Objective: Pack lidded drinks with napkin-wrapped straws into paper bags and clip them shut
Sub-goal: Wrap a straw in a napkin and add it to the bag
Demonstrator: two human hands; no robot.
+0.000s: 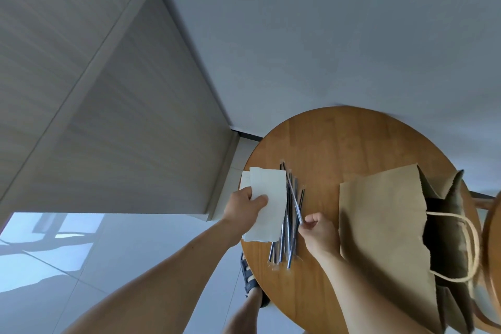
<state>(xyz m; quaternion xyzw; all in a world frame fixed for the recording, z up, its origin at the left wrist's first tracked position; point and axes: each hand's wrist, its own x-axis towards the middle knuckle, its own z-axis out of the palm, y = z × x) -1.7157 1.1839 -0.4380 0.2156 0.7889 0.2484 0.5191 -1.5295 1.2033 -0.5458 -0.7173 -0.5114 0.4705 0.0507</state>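
Observation:
My left hand (245, 207) pinches a white napkin (269, 205) by its left edge and holds it over the left rim of the round wooden table (352, 144). In my right hand (318, 230) I pinch one plastic-wrapped straw (294, 202) that slants up and to the left, just right of the napkin. Under it, several wrapped dark straws (284, 241) lie in a loose pile on the table. A brown paper bag (385, 230) with rope handles (466, 247) lies on its side to the right, its mouth facing right. No lidded drink is in view.
The table stands near a white wall and a grey panelled wall, on a pale tiled floor. My sandalled foot (250, 279) shows below the table's left edge. The rim of a second wooden piece (493, 230) shows at the far right.

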